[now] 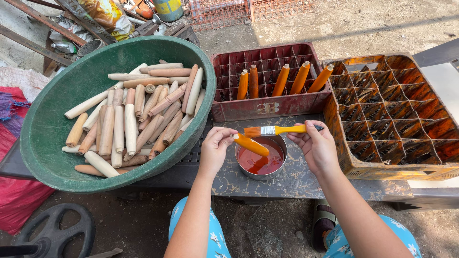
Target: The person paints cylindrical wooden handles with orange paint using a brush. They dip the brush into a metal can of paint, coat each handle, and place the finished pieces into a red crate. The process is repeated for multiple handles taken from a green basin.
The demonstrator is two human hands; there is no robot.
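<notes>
My left hand (216, 143) pinches the end of an orange-stained wooden handle (252, 145), held slanted over a small metal bowl of red-orange stain (262, 162). My right hand (316, 145) grips a paintbrush (272, 130) with a yellow handle, its wet bristles pointing left and touching the top of the handle. The bowl sits on a dark, worn tabletop (296, 179) between my hands.
A big green basin (52, 138) at left holds several bare wooden handles (136, 112). A red crate (267, 107) behind the bowl has several stained handles (282, 79) standing in its cells. An orange-stained divided crate (397, 114) sits at right. A black wheel (55, 229) lies on the ground.
</notes>
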